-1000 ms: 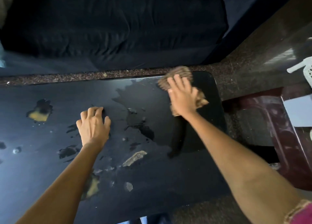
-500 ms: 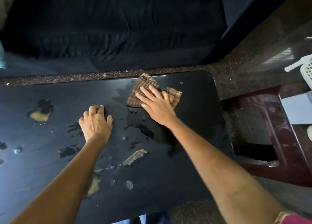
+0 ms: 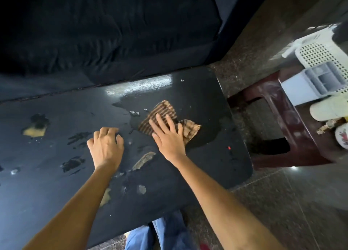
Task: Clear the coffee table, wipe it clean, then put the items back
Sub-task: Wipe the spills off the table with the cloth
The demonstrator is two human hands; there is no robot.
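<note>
The black coffee table (image 3: 188, 178) fills the lower left, its top chipped in pale patches and wet in a glossy area on the right half. A brown checked cloth (image 3: 162, 111) lies on that wet area. My right hand (image 3: 167, 136) presses flat on the cloth with straight, spread fingers. My left hand (image 3: 106, 148) rests on the bare tabletop just to the left, fingertips curled down against the surface, holding nothing.
A dark sofa (image 3: 105, 33) runs along the table's far edge. To the right stands a maroon plastic stool (image 3: 293, 134), with a white perforated basket (image 3: 318, 55), a grey-white tray (image 3: 312, 85) and a floral cup (image 3: 342, 138) around it. Speckled stone floor (image 3: 282, 202) lies beyond the table's corner.
My right hand has dragged the cloth from the table's far right corner leftward and then back toward me. The left hand stayed planted in the same spot.
</note>
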